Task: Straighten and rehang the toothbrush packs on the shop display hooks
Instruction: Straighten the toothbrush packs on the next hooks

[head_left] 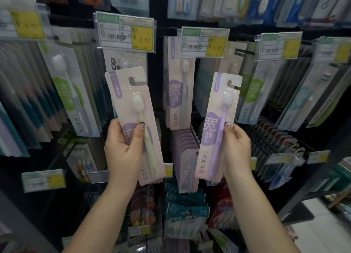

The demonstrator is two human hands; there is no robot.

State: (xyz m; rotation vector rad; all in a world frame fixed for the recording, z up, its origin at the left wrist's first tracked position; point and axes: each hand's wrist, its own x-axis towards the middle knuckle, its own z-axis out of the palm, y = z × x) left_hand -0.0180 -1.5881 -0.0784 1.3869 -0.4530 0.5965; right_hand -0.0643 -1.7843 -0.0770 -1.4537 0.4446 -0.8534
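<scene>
My left hand (123, 148) grips a small stack of packs (133, 108) — pale green brush in front — thumb pressed across. My right hand (237, 148) pinches a single pack (218, 123) (purple brush inside). Both are off the hooks, before the dark display rack (159, 81), beneath the yellow price tags (125, 33).

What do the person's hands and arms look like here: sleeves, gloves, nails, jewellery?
Both forearms are bare up to the frame edge: no sleeves in view, no gloves. The left hand and right hand show no rings, watch or bracelets. The thumbnails carry nail art: the left thumb nail has a dark tip with a small dot; the right has a dark tip over a pale base.
</scene>
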